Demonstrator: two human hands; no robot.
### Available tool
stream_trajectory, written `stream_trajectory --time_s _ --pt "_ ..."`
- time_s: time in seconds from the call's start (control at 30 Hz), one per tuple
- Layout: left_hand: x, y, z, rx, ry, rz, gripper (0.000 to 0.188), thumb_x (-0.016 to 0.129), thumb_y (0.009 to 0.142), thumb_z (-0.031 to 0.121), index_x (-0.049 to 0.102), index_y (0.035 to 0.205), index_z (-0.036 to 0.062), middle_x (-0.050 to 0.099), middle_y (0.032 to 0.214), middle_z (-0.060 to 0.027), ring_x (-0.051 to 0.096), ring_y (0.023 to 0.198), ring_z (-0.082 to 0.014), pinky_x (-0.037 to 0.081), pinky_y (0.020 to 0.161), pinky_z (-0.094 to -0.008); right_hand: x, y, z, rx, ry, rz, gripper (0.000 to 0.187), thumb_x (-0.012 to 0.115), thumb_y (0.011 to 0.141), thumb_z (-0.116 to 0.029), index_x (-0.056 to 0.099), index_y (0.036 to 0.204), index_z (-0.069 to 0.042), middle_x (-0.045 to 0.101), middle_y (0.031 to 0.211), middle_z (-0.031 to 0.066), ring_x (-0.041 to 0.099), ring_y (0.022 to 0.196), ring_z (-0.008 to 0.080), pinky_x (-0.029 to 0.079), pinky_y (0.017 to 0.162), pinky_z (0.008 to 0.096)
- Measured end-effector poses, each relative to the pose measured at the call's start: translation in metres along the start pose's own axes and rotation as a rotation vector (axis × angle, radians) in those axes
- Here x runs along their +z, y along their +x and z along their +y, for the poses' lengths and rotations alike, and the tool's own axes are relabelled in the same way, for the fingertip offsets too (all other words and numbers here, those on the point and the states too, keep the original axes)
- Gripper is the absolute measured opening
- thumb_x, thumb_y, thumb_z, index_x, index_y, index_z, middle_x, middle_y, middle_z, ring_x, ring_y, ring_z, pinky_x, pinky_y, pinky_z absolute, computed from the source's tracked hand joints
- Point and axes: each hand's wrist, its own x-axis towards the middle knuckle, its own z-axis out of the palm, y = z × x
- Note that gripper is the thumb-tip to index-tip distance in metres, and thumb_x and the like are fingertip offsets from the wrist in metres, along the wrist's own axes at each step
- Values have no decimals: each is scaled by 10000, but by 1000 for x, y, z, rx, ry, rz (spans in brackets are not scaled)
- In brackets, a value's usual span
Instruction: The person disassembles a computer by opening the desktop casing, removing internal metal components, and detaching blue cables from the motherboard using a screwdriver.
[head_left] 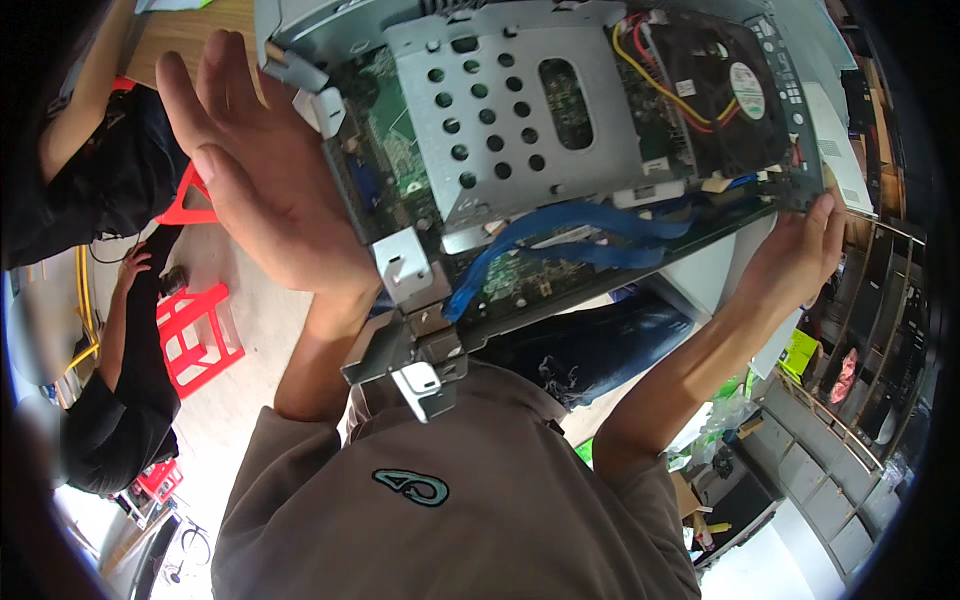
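An opened computer chassis [360, 215] is tilted up in front of my chest, its inside showing. Across its middle lies a perforated metal drive bracket [520, 185] over a green circuit board [520, 275]. Flat blue cables [560, 220] loop below the bracket. A black fan [715, 130] with red and yellow wires sits at the right. My left hand [260, 180] is beside the chassis' left edge, fingers stretched and apart, the wrist against or just behind the edge. My right hand [800, 245] grips the lower right corner, thumb and fingers on the rim; part of its grip is hidden.
Two people in dark clothes are at the left, one person's hand [133, 266] hanging near red plastic stools [200, 340]. A wooden tabletop [190, 35] lies at the upper left. Shelves with stacked items [870, 310] and plastic bags [725, 415] stand at the right.
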Motion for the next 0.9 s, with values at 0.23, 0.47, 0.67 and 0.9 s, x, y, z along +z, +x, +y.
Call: stream_trajectory --time_s 0.23,0.47,0.67,0.9 --pt "-10 12 15 -77 40 104 632 258 1032 473 287 1466 14 398 1434 -201 358 1352 -293 237 1122 -445 2 -2 -6 -18 -67 29 297 485 1010 -130 544 1177 110 637 1115 244 651 1016 265 501 967 376" --pt "-24 22 -8 -57 -1 -6 601 311 1040 371 193 1503 6 435 1373 -208 446 1254 -294 273 1116 -456 3 -2 -3 5 -49 65 293 512 1000 -141 569 1170 91 654 1079 191 653 973 220 503 925 328" --pt "-67 42 -15 -222 52 -432 536 362 1027 288 325 1470 -11 471 1350 -182 441 1279 -280 293 1113 -424 -18 -5 -19 44 -495 182 262 563 994 -209 629 1158 -16 629 1023 53 570 895 95 457 809 230" --pt "-62 30 -25 -200 302 -159 508 276 1051 242 280 1483 -25 322 1508 -194 314 1403 -287 184 1190 -401 -33 -21 -36 -248 -246 117 280 634 911 -66 567 1167 23 611 1176 130 599 962 190 471 823 300"
